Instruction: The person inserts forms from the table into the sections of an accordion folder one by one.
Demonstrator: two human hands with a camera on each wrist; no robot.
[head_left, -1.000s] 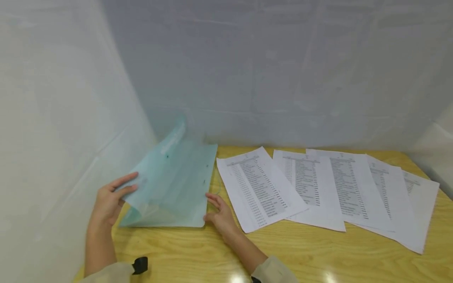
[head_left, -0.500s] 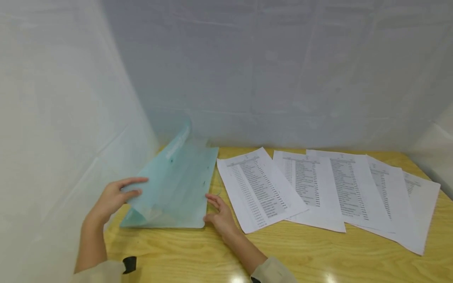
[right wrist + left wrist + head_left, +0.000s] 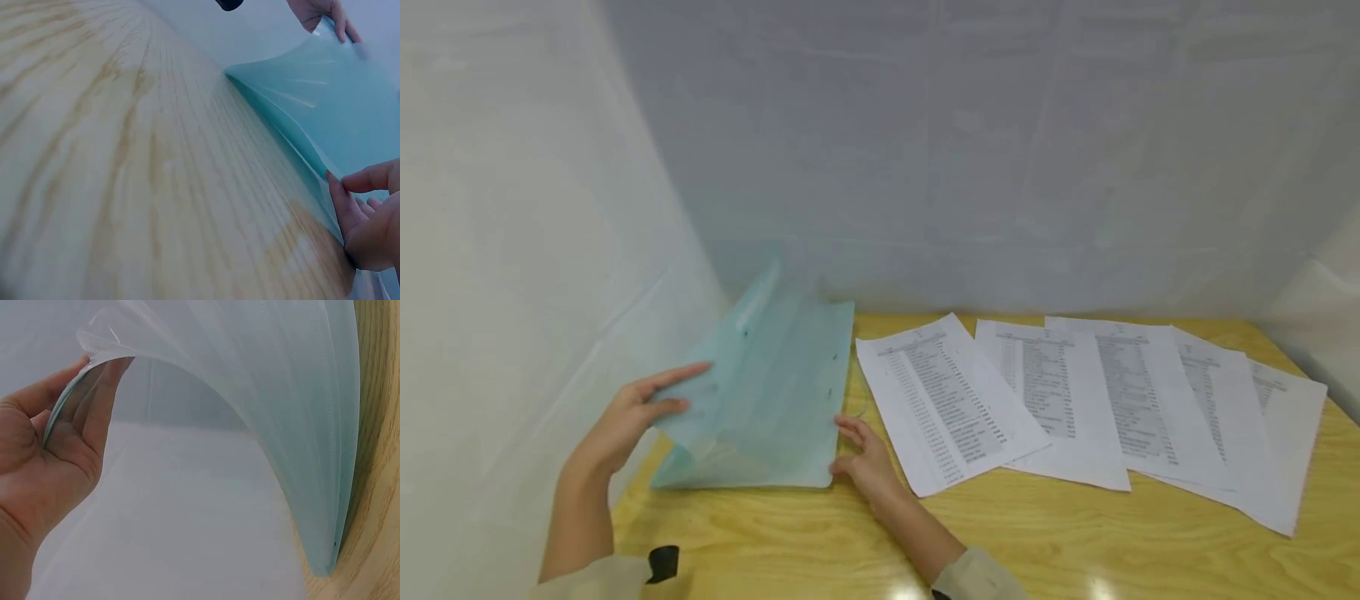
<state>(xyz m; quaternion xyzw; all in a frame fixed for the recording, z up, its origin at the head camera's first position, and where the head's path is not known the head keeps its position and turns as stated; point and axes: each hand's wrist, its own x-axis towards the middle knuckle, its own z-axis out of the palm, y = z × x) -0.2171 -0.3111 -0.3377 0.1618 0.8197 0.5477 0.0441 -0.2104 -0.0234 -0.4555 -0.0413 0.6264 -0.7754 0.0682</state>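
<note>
Left hand (image 3: 625, 421) pinches folder (image 3: 775, 400) cover's lifted edge.

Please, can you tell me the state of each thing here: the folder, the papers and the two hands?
Folder: open, front cover lifted and curved, back cover flat on the table.
Papers: printed sheets lying flat, fanned out and overlapping, right of the folder.
Left hand: pinches the lifted cover's edge.
Right hand: fingers touch the folder's right edge.
</note>
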